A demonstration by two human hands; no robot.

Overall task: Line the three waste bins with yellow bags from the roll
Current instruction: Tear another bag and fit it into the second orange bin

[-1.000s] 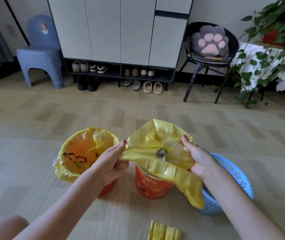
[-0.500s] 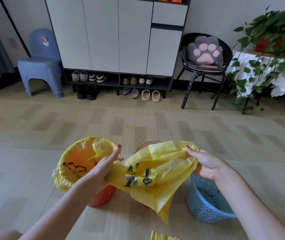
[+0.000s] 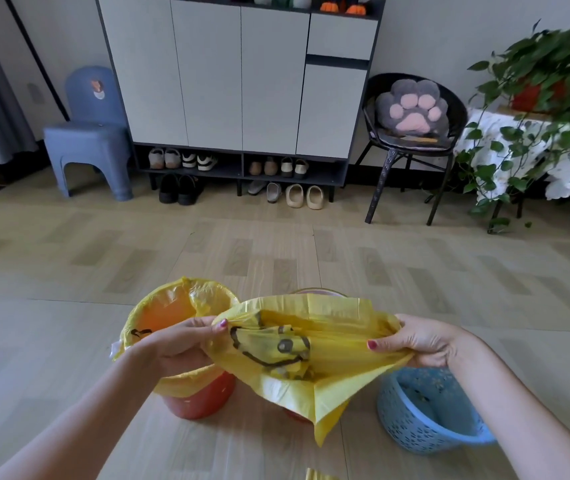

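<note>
Bag two of three in hand. Yellow bag point(image 3: 311, 355) stretched open above the middle orange bin point(image 3: 314, 292), which is mostly hidden under it. Left bin point(image 3: 186, 403) already lined; blue basket bin point(image 3: 425, 427) bare, just right. Left hand point(image 3: 179, 344) and right hand point(image 3: 425, 341) each pinch the bag's mouth at opposite edges. Next: lower it in, fold the rim over. Scrap at bottom edge is probably the roll point(image 3: 321, 474).

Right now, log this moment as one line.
left hand and right hand: hold yellow bag open | left bin: lined | blue basket: unlined
</note>
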